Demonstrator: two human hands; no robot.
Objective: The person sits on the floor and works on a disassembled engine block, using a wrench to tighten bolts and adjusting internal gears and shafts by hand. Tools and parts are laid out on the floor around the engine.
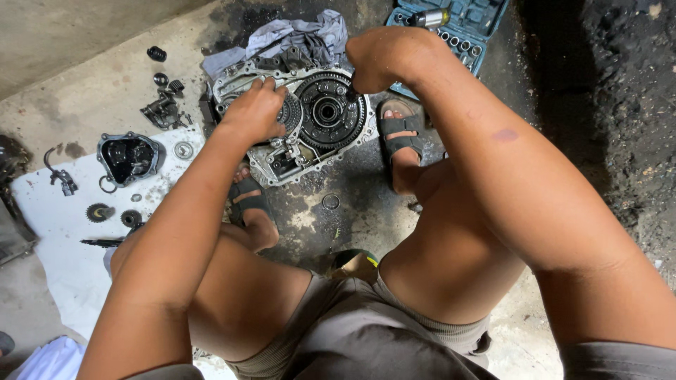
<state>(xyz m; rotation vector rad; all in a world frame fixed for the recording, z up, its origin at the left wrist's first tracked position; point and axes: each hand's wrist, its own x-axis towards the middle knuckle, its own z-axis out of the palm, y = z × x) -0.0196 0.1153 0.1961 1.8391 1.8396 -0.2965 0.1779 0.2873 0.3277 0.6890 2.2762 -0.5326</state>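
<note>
A grey metal engine case (274,165) lies on the dirty floor between my feet. In it sits a large round toothed clutch gear (331,112). My left hand (253,112) rests on the case's left part, fingers spread over a smaller gear. My right hand (377,60) is closed in a fist at the clutch gear's upper right edge; what it holds is hidden. I squat with sandalled feet (400,134) beside the case.
A blue socket set case (458,24) lies open at the back. A grey rag (296,35) lies behind the engine case. On white sheet (63,232) at left sit a small cover (129,158), gears (98,211) and loose parts. A ring (331,201) lies on the floor.
</note>
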